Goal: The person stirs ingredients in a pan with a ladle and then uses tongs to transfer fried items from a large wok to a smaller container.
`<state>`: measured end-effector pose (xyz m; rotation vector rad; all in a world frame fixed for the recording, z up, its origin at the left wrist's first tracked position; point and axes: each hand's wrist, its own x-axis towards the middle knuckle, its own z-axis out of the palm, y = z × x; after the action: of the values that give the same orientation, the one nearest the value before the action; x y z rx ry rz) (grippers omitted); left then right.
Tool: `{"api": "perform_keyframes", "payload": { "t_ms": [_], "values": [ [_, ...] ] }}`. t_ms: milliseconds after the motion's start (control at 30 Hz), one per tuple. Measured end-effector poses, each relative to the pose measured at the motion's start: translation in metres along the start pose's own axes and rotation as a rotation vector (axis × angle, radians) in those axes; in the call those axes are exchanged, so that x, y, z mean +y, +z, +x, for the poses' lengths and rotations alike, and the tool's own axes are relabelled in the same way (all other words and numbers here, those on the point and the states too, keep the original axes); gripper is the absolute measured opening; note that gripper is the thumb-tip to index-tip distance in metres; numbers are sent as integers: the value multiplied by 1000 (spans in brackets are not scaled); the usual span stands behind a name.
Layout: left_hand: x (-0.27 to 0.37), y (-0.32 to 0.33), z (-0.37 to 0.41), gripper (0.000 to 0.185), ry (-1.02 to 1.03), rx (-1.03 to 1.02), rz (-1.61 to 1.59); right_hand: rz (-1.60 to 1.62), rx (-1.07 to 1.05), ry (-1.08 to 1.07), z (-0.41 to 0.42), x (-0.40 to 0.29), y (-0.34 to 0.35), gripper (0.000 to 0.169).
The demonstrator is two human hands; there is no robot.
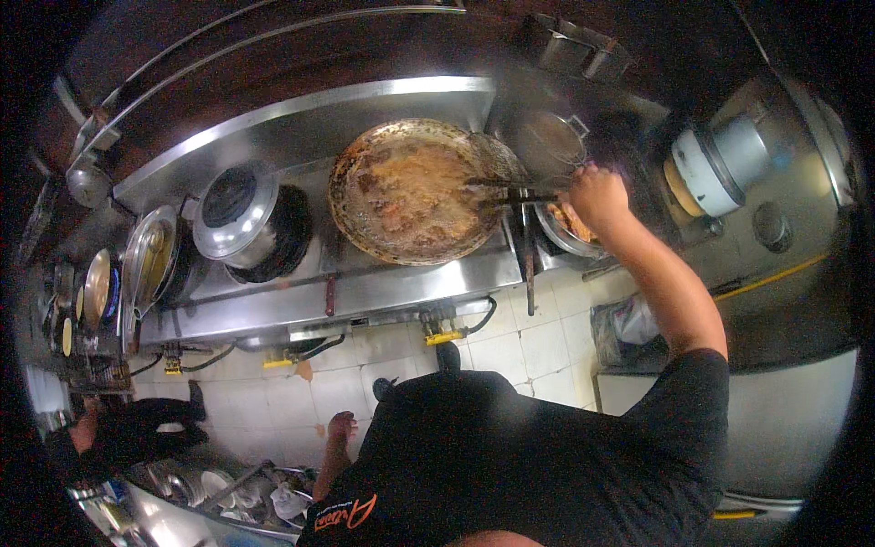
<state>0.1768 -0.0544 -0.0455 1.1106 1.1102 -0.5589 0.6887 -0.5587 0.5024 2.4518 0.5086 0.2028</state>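
My right hand [600, 198] grips the handle end of dark metal tongs [509, 200]. Their two arms are spread and reach left over the rim of a large wok [345, 236]. Inside the wok, browned pieces of food [410, 181] sit in bubbling oil. A wire-mesh skimmer [502, 156] leans at the wok's right rim. Below my right hand, partly hidden by it, is a metal bowl [557, 239] with fried pieces [571, 222]. My left hand [342, 427] hangs low beside my body, away from the stove, with nothing visible in it.
A lidded metal pot [236, 215] stands left of the wok. Farther left is a pan with a ladle [156, 253]. A long dark handle [530, 277] juts past the stove's front edge [417, 284], near yellow gas valves [444, 338]. Another person [137, 434] is at lower left.
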Motion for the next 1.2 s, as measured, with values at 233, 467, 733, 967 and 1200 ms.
{"api": "perform_keyframes", "payload": {
  "t_ms": [233,467,733,967,1200],
  "values": [
    [-37,-9,-11,25,-13,24,-71,31,60,-115,82,1,44,41],
    [-78,-7,-14,19,-131,-88,-165,279,-148,-182,75,-12,79,54],
    [-87,5,-19,24,-68,-215,-137,511,-233,-74,49,-20,119,57],
    [-54,-4,-12,30,240,9,166,442,-132,-205,39,-53,88,59],
    [-19,0,-6,34,285,-49,-112,527,-44,-168,34,-80,99,43]
  ]
}}
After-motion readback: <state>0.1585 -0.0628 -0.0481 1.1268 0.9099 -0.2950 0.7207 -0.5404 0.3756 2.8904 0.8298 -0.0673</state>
